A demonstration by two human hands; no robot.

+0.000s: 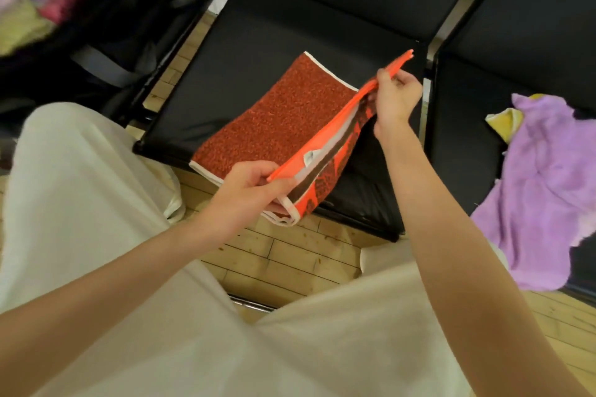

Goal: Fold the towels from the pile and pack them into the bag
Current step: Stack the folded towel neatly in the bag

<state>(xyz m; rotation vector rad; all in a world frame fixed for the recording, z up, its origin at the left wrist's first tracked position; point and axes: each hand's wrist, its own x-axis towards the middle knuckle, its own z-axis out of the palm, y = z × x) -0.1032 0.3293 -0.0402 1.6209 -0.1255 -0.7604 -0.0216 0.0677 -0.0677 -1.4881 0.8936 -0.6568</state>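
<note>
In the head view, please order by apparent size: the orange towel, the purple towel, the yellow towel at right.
1. Orange towel and purple towel: look alike, unsure.
2. Yellow towel: smallest, mostly hidden.

I look down on a row of black padded seats (258, 51) with dark metal frames. The middle seat lies straight ahead, another seat (477, 151) stands just to its right, and a third is on the far left. A pale strip shows in the gaps between them. Below the seats runs a light wooden floor (283, 255) of short planks. The lighting is soft and even.
</note>
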